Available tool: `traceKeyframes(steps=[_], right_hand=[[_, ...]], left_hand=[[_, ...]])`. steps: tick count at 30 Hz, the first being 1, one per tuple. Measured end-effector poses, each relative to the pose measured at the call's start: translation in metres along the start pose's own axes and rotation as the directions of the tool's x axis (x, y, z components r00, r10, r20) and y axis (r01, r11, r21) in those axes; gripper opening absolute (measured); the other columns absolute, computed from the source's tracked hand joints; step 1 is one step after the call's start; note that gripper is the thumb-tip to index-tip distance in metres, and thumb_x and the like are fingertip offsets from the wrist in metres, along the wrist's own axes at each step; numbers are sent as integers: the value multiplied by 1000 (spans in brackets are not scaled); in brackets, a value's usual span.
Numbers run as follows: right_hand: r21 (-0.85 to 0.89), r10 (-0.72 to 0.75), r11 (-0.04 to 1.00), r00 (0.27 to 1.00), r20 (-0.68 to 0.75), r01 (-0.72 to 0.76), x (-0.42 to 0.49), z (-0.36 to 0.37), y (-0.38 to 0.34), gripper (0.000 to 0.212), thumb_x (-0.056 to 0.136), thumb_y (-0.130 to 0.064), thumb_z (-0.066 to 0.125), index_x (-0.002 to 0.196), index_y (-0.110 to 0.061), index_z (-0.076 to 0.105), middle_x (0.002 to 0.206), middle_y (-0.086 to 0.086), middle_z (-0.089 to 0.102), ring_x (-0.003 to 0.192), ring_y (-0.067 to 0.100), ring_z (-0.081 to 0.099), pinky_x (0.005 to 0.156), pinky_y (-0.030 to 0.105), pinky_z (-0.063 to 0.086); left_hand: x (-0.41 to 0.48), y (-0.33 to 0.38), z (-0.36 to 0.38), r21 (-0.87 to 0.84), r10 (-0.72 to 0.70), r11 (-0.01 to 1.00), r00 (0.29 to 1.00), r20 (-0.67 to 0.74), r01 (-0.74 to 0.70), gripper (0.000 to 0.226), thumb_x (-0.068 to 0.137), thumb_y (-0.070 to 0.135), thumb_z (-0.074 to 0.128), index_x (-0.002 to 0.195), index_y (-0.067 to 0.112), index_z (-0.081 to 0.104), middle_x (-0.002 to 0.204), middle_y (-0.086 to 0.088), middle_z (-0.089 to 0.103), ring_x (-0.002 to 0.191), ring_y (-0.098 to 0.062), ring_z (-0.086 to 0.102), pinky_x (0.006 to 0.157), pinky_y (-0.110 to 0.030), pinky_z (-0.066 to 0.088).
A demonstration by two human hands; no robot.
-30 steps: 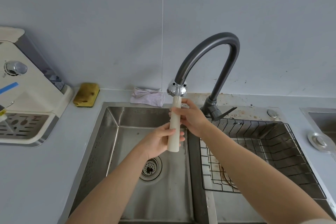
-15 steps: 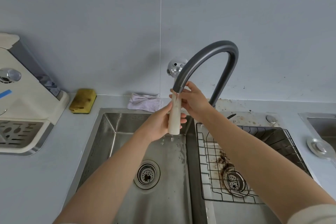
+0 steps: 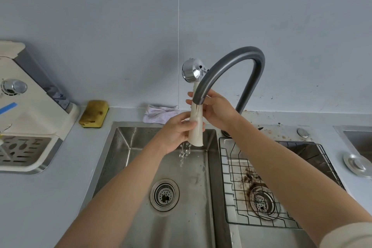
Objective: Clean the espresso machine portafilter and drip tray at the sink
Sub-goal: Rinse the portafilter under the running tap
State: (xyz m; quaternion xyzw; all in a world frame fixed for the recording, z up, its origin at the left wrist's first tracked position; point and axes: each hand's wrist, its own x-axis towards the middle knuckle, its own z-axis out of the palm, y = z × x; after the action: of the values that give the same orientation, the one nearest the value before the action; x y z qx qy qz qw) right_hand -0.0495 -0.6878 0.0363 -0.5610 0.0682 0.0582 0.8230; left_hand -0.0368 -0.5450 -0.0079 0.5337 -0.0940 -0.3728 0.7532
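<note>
Left hand (image 3: pixel 177 133) wraps round the lower part of the cream cylindrical handle of a chrome-headed portafilter (image 3: pixel 196 116). Right hand (image 3: pixel 218 110) curls round the upper handle, fingertips showing past its far side. Both are clamped on it.

Portafilter is upright, head uppermost, over the left basin. Its handle sits right under the mouth of the dark grey gooseneck tap (image 3: pixel 241 56). Water runs down the handle and drips off below the left hand.

Below: stainless steel double sink (image 3: pixel 120 147), 2 basins. The left one is wet. The right one holds a black wire rack (image 3: pixel 225 169), with brown coffee grounds (image 3: pixel 249 177) scattered round its drain.

Farther back on the grey surface (image 3: pixel 30 207): a yellow rectangular sponge (image 3: pixel 94 113) and a crumpled white cloth (image 3: pixel 161 113), both against the tiled wall.

Left edge: cream espresso machine (image 3: pixel 34 110), its slotted grey drip tray (image 3: pixel 20 151) seated in the base.

Judgement on progress:
- The grounds look dumped, so the portafilter rinse is under way.
- Only the handle is being rinsed here; whether the basket is clean cannot be told.
- The drip tray is not yet pulled or washed.
- Roughly the 1st half of the task.
</note>
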Motion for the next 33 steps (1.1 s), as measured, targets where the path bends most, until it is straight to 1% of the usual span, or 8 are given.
traceKeyframes(steps=[3,8,12,17,23,29,31,33], right_hand=[[42,41,998,999,-3,-41,-2,2,2,25,93,2,38,91,-13,58,88,5,58,88,21,56,86,34,45],[95,112,990,990,-81,-104,-2,4,15,19,96,-9,41,88,-11,58,88,4,56,80,18,58,84,33,48],[140,186,976,975,-121,-168,-2,8,26,22,98,-15,37,90,-7,56,88,6,59,77,17,59,78,33,50],[192,266,951,957,-114,-242,-8,11,44,23,98,-28,42,89,-12,55,88,7,61,69,19,58,65,34,48],[215,319,932,942,-105,-292,-17,11,64,23,98,-32,38,95,-13,51,85,7,63,65,17,59,65,32,47],[265,330,917,940,-85,-298,-31,7,77,28,97,-34,38,93,-10,54,80,6,60,65,18,55,66,30,46],[278,337,911,939,-73,-305,-38,6,82,29,98,-34,37,93,-11,54,75,5,55,62,17,53,65,30,44],[295,343,904,937,-64,-310,-42,5,88,28,98,-33,36,94,-10,53,71,4,51,57,15,51,62,29,43]], left_hand=[[-5,-1,5,154,20,988,993,-117,-2,22,85,1,58,100,18,55,89,-6,62,86,-23,60,82,-41,49],[-11,-8,11,284,21,957,959,-283,63,37,75,8,72,106,15,52,89,-2,58,77,-17,59,64,-30,48],[-14,-16,17,326,-1,937,937,-350,123,40,70,10,77,103,10,56,91,-3,60,79,-15,58,66,-27,45],[-24,-32,20,343,-38,925,937,-348,165,43,68,8,79,105,9,56,89,-2,60,78,-11,57,63,-23,43],[-34,-51,19,299,-80,936,939,-333,186,35,68,3,78,96,13,58,89,0,65,79,-9,61,65,-19,45],[-43,-69,21,275,-167,924,927,-335,265,55,68,9,79,114,7,49,109,-7,63,98,-18,60,79,-27,46],[-47,-73,23,256,-187,928,932,-311,272,50,70,3,76,112,6,50,102,-5,63,90,-15,61,73,-24,47],[-51,-76,25,241,-210,929,937,-280,281,44,71,-5,72,108,7,50,86,-1,61,77,-11,59,62,-20,46]])
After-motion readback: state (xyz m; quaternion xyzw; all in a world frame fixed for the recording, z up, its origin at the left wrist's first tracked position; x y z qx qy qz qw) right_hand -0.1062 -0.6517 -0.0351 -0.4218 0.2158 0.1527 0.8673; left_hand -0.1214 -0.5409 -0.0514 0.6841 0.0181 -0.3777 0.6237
